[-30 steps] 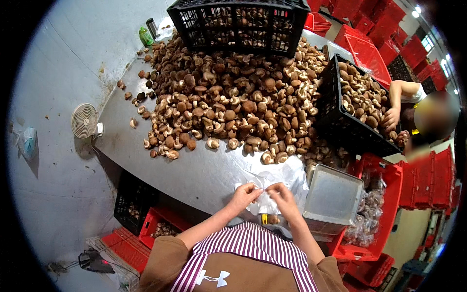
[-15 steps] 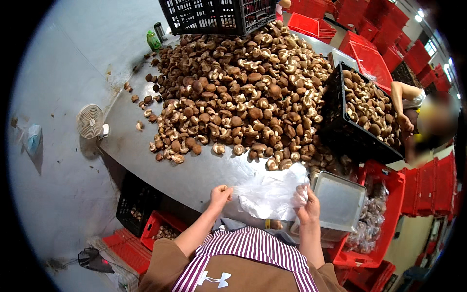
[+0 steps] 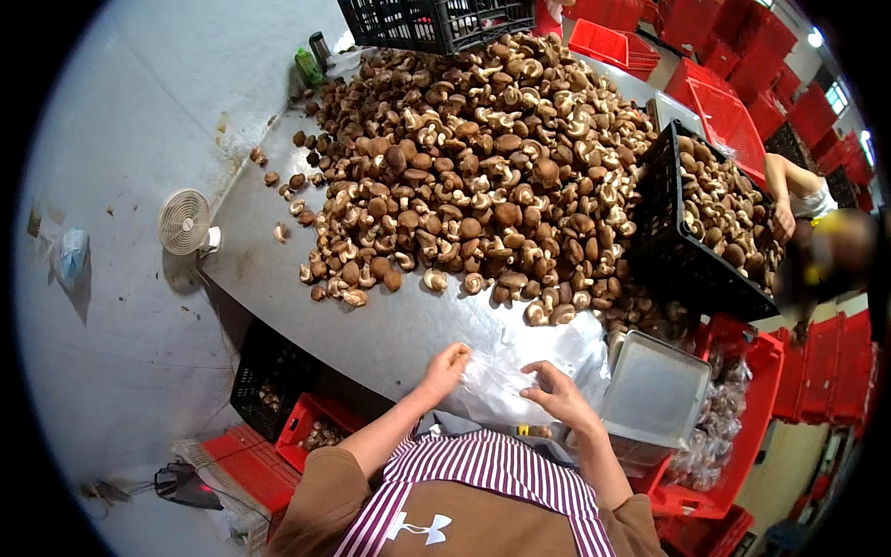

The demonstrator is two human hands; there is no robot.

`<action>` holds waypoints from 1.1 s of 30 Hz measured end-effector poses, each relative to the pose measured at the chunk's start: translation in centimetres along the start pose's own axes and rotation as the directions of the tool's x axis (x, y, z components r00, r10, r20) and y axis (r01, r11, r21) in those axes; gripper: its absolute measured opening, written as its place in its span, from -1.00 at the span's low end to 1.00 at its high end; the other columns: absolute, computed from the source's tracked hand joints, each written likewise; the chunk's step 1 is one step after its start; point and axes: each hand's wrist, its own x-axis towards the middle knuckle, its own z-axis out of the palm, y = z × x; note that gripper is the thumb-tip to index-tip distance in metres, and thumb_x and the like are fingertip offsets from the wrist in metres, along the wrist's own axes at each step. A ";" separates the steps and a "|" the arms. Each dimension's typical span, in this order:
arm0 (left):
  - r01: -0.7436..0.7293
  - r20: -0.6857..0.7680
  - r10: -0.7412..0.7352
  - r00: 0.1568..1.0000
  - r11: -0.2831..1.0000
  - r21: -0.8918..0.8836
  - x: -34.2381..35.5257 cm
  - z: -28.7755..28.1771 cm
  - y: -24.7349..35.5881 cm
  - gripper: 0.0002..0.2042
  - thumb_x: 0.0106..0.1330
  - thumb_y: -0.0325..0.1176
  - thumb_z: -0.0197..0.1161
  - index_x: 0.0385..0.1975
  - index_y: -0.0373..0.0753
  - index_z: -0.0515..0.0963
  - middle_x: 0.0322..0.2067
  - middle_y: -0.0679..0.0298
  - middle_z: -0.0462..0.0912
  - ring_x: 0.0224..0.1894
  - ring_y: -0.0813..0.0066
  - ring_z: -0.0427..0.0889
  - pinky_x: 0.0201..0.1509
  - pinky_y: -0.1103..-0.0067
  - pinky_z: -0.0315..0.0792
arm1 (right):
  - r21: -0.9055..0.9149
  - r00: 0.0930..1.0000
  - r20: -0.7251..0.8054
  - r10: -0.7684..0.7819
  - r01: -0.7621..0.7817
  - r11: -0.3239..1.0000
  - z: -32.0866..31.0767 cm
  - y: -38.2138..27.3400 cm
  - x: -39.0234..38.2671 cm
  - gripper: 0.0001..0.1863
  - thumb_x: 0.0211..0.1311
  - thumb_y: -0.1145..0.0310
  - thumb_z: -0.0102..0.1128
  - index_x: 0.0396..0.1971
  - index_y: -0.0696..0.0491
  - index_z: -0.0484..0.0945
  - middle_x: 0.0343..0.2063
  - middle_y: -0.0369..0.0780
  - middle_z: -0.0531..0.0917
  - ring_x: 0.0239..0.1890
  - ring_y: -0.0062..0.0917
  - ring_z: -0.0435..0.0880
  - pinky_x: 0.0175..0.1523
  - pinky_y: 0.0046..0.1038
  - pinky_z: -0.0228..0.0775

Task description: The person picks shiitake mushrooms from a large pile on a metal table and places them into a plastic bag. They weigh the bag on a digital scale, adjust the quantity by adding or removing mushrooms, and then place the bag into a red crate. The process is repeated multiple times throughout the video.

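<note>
My left hand (image 3: 449,370) pinches a thin clear plastic bag (image 3: 492,378) near the front edge of the steel table (image 3: 306,333). My right hand (image 3: 559,398) is beside the bag, index finger and thumb apart, over white plastic sheets. A large pile of brown mushrooms (image 3: 473,176) covers the table beyond my hands. A pale metal tray (image 3: 655,390) lies just right of them.
A black crate of mushrooms (image 3: 722,197) stands at right, with a co-worker's arm (image 3: 787,193) reaching at it. Another black crate (image 3: 436,20) is at the back. A red crate holds bagged mushrooms (image 3: 719,422). A fan (image 3: 184,221) hangs at left; red crates (image 3: 243,464) sit below.
Both hands drew apart, stretching the bag; now they are nearer again, the left moved right and the right loosened its grasp. The co-worker's arm shifted. The view has shifted slightly.
</note>
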 end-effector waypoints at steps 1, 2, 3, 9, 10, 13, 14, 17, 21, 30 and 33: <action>0.095 0.003 -0.095 0.995 0.995 -0.026 0.0 -0.9 0.7 -0.82 0.33 -0.34 0.17 -0.18 -0.29 0.56 -0.47 0.30 0.59 -0.44 0.52 0.51 -0.28 0.56 0.45 | -0.200 0.996 -0.045 0.081 -0.089 0.976 -0.6 0.4 -0.2 -0.61 0.17 0.32 0.34 -0.01 0.07 0.53 -0.47 -0.26 0.58 -0.40 -0.52 0.54 -0.23 -0.42 0.41; 0.095 0.045 -0.098 0.994 0.994 0.060 0.4 -1.4 0.2 -0.79 0.31 -0.32 0.21 -0.16 -0.28 0.55 -0.45 0.29 0.60 -0.42 0.51 0.53 -0.25 0.56 0.46 | -0.292 0.987 -0.158 0.018 -0.064 0.954 -0.3 3.5 0.1 -0.67 0.17 0.32 0.32 -0.08 0.10 0.58 -0.42 -0.16 0.64 -0.37 -0.49 0.57 -0.21 -0.43 0.41; 0.089 0.075 -0.100 0.992 0.986 0.143 0.8 -2.1 -0.2 -0.76 0.28 -0.30 0.24 -0.13 -0.28 0.55 -0.42 0.28 0.61 -0.40 0.49 0.54 -0.23 0.55 0.47 | -0.246 0.980 -0.186 0.071 -0.116 0.962 -0.5 3.9 0.2 -0.69 0.19 0.31 0.30 -0.10 0.12 0.59 -0.39 -0.14 0.66 -0.35 -0.47 0.59 -0.20 -0.42 0.42; -0.206 0.011 0.225 0.974 0.868 0.452 9.4 -1.1 7.7 -0.42 0.12 -0.23 0.40 0.16 -0.21 0.41 0.06 0.12 0.44 0.06 0.20 0.50 0.12 0.37 0.42 | -0.059 0.971 -0.209 0.120 -0.135 0.989 1.3 4.5 2.3 -0.70 0.26 0.26 0.22 -0.12 0.14 0.60 -0.47 -0.09 0.67 -0.40 -0.30 0.63 -0.24 -0.38 0.43; -0.269 -0.025 0.324 0.946 0.823 0.500 11.3 -0.3 9.2 -0.43 0.12 -0.27 0.40 0.16 -0.21 0.41 0.06 0.12 0.43 0.09 0.17 0.46 0.15 0.34 0.40 | -0.046 0.973 -0.191 0.131 -0.142 0.989 1.8 3.9 2.7 -0.70 0.27 0.25 0.21 -0.12 0.14 0.59 -0.46 -0.08 0.67 -0.40 -0.31 0.63 -0.24 -0.38 0.43; -0.362 -0.028 0.528 0.849 0.619 0.697 16.6 1.6 10.4 -0.51 0.13 -0.38 0.37 0.10 -0.18 0.45 0.05 0.14 0.41 0.14 0.12 0.40 0.17 0.30 0.35 | -0.054 0.981 -0.186 0.045 -0.056 0.997 3.2 3.6 3.8 -0.68 0.27 0.23 0.21 -0.10 0.14 0.58 -0.47 -0.08 0.66 -0.44 -0.35 0.62 -0.27 -0.37 0.43; -0.367 0.003 0.563 0.826 0.535 0.761 18.0 1.9 10.3 -0.55 0.14 -0.38 0.37 0.06 -0.17 0.48 0.03 0.15 0.43 0.12 0.13 0.41 0.15 0.29 0.35 | -0.046 0.985 -0.161 0.063 -0.071 0.996 3.1 3.1 3.9 -0.68 0.27 0.23 0.20 -0.11 0.14 0.58 -0.47 -0.08 0.66 -0.43 -0.35 0.61 -0.27 -0.37 0.43; -0.333 -0.090 0.476 0.875 0.726 0.601 20.7 1.8 9.4 -0.76 0.14 -0.42 0.35 -0.18 -0.21 0.57 -0.24 0.19 0.56 -0.18 0.20 0.54 -0.09 0.34 0.45 | -0.002 0.978 -0.197 0.070 -0.071 0.997 2.8 3.7 3.7 -0.69 0.28 0.22 0.20 -0.12 0.13 0.59 -0.48 -0.08 0.65 -0.44 -0.37 0.61 -0.28 -0.38 0.42; 0.068 -0.012 -0.079 0.997 0.915 -0.398 20.8 0.5 8.5 -0.80 0.32 -0.30 0.29 -0.18 -0.26 0.56 -0.30 0.31 0.67 -0.32 0.55 0.62 -0.26 0.59 0.50 | 0.035 0.961 -0.221 0.165 -0.161 0.986 1.5 5.5 3.5 -0.68 0.29 0.21 0.20 -0.12 0.14 0.59 -0.47 -0.09 0.65 -0.43 -0.40 0.60 -0.27 -0.38 0.41; 0.239 0.166 -0.174 0.971 0.603 -0.762 15.6 -0.8 7.4 -0.74 0.39 -0.30 0.07 0.00 -0.23 0.42 -0.11 0.18 0.61 -0.09 0.33 0.63 -0.02 0.34 0.56 | -0.329 0.983 0.046 0.180 -0.155 0.931 -5.2 0.7 7.9 -0.39 0.16 -0.10 0.28 -0.15 0.24 0.62 -0.21 0.03 0.68 -0.16 -0.18 0.68 -0.05 -0.27 0.50; 0.342 0.237 -0.279 0.930 0.426 -0.838 13.8 -0.5 6.4 -0.68 0.25 -0.23 0.09 -0.04 -0.18 0.48 -0.15 0.13 0.62 -0.15 0.13 0.64 -0.01 0.20 0.55 | -0.301 0.967 -0.254 -0.001 -0.079 0.950 -6.7 -2.9 14.0 -0.54 0.18 0.03 0.28 -0.22 0.19 0.59 -0.25 0.00 0.65 -0.17 -0.14 0.66 -0.05 -0.21 0.48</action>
